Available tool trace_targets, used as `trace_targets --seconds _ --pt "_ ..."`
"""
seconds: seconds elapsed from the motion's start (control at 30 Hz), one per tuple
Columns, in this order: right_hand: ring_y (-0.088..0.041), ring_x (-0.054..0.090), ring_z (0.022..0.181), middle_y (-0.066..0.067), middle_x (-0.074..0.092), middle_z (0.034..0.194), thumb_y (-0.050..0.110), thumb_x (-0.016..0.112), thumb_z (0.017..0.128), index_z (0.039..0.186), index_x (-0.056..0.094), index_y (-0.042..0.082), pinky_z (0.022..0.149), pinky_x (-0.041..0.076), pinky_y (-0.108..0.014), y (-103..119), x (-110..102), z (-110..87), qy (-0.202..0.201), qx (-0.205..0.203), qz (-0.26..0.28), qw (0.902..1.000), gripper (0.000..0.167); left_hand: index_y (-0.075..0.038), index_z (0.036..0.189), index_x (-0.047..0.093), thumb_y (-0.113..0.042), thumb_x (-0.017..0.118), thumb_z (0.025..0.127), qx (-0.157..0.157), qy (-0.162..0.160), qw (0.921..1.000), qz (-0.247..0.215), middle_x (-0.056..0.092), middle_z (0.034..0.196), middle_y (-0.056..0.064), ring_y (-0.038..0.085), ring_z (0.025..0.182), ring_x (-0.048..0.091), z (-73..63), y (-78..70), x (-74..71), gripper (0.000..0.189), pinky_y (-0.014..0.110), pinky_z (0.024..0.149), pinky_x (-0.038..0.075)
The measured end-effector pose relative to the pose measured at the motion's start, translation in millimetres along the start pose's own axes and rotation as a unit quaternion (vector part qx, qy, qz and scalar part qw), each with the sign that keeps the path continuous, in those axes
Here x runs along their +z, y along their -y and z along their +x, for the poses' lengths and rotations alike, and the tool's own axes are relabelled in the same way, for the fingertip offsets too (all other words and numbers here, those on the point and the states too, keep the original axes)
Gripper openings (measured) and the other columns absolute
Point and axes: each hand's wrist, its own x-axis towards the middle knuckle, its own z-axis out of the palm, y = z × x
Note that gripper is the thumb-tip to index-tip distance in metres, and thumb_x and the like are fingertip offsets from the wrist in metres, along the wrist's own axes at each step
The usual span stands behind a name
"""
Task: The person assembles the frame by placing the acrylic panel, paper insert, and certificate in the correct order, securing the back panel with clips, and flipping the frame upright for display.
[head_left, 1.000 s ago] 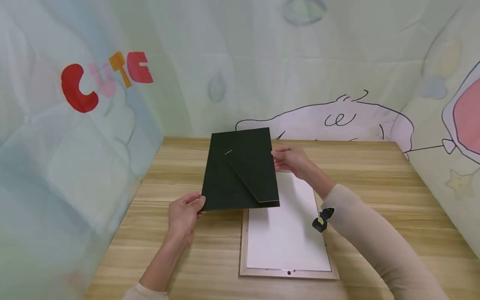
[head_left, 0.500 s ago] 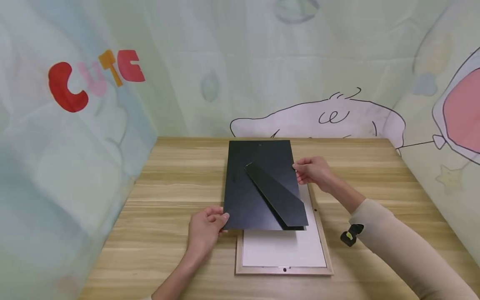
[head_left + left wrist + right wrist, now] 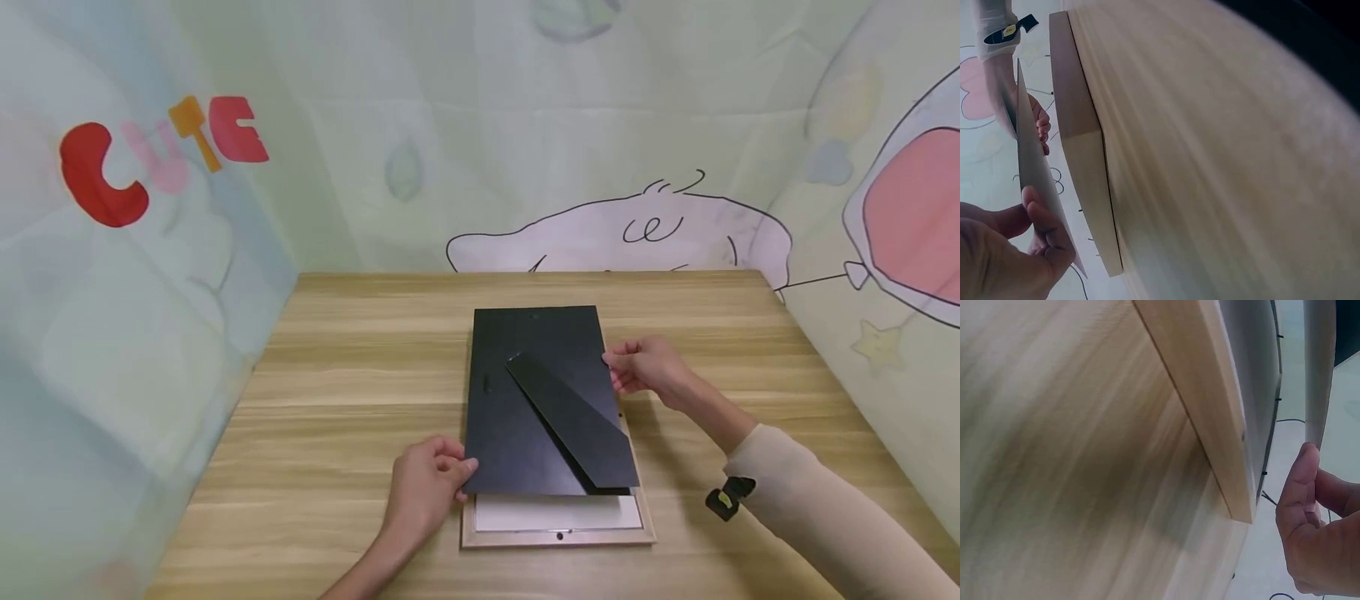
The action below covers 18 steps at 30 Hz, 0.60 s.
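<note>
A black picture-frame back panel (image 3: 498,417) with a slanted easel leg (image 3: 573,425) hangs level over a light wooden picture frame (image 3: 480,539). My left hand (image 3: 429,483) pinches its near left corner between thumb and fingers. At the far right edge, my right hand (image 3: 648,371) holds the panel the same way. Both wrist views show a gap between the panel and the frame lying on the table. A white sheet (image 3: 558,512) inside the frame shows along the near end; the panel hides the rest.
The wood-grain table (image 3: 360,375) reaches back to a printed cloth backdrop (image 3: 360,167) that also rises at left and right. A small black device (image 3: 729,498) is strapped at the right sleeve's cuff.
Both hands have brought the black panel rightward, nearer and down, from up at the left to close over the frame. The easel leg now stands slightly away from the panel.
</note>
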Motion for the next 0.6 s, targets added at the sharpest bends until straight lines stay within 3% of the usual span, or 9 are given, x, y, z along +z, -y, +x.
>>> trace_targets --seconds 0.33,0.6 --pt "-0.013 0.064 0.060 -0.002 0.064 0.068 0.013 0.063 0.099 0.105 0.062 -0.007 0.063 0.061 -0.029 -11 0 -3.2 -0.001 0.004 -0.007 1.0000 0.021 -0.009 0.087 0.063 -0.015 0.077 0.088 0.025 0.043 0.9964 0.069 0.067 0.060 -0.001 0.012 0.044 0.061 -5.7 2.0 4.6 0.015 0.021 0.040 0.039" --pt "-0.012 0.063 0.057 -0.002 0.063 0.065 0.012 0.063 0.098 0.102 0.062 -0.006 0.060 0.060 -0.028 -17 3 -2.3 -0.007 0.016 -0.011 0.9998 0.018 -0.009 0.085 0.062 -0.012 0.076 0.088 0.026 0.069 0.9940 0.081 0.065 0.057 -0.002 0.012 0.043 0.061 -6.2 3.3 5.5 0.015 0.022 0.041 0.041"
